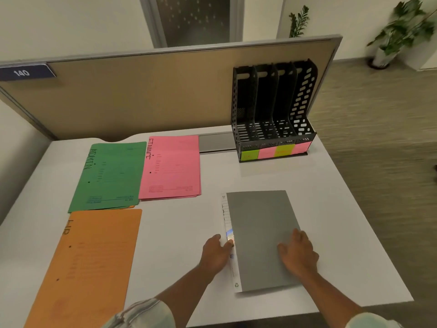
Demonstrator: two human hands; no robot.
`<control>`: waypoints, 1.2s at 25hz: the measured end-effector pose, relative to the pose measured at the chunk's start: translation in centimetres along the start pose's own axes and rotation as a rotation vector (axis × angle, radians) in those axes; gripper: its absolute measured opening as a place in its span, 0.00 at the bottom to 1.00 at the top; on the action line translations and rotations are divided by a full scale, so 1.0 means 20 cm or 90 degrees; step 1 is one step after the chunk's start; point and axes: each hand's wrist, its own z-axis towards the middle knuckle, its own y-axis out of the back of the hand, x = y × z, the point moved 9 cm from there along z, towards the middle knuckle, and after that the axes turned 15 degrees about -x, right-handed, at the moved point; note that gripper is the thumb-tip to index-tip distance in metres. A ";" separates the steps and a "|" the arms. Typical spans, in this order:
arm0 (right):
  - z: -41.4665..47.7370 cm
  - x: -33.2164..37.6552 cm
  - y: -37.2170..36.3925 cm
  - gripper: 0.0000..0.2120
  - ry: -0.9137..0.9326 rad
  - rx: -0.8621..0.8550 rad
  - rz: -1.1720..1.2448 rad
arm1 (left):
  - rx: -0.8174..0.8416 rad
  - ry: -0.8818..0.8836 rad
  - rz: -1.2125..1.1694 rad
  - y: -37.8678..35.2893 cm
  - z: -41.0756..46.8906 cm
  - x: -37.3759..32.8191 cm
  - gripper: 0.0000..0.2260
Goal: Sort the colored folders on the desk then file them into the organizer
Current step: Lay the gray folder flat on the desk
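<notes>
A grey folder (257, 223) lies flat near the desk's front right, a white label strip along its left edge. My left hand (216, 253) touches that left edge with its fingertips. My right hand (298, 250) rests flat on the grey cover, fingers spread. A green stack marked ADMIN (110, 175) and a pink stack marked FINANCE (171, 166) lie side by side at the back left. An orange stack marked HR (87, 263) lies at the front left. The black organizer (274, 110) stands at the back right, its slots empty, with green, pink and yellow notes on its front.
A tan partition panel (153, 91) closes the back of the white desk (184, 221). A grey cable cover (216, 142) sits between the pink stack and the organizer. Potted plants (399, 31) stand on the floor beyond the desk's right edge.
</notes>
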 end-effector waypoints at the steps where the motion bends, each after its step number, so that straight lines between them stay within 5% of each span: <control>1: 0.01 -0.02 -0.01 0.35 -0.017 0.002 0.004 | 0.002 0.024 -0.028 -0.02 -0.02 -0.02 0.12; 8: 0.10 -0.08 -0.01 0.34 -0.056 0.018 0.025 | 0.019 0.134 -0.164 -0.09 -0.13 -0.12 0.12; 16: 0.11 -0.06 -0.09 0.25 -0.118 0.002 0.300 | -0.050 0.069 -0.296 0.12 -0.08 -0.07 0.14; 22: -0.02 0.32 -0.15 0.12 -0.063 0.018 0.371 | -0.068 0.005 -0.294 0.49 -0.04 0.10 0.10; 30: -0.29 0.81 -0.33 0.15 -0.039 0.089 0.345 | -0.097 0.080 -0.264 0.87 0.13 0.49 0.11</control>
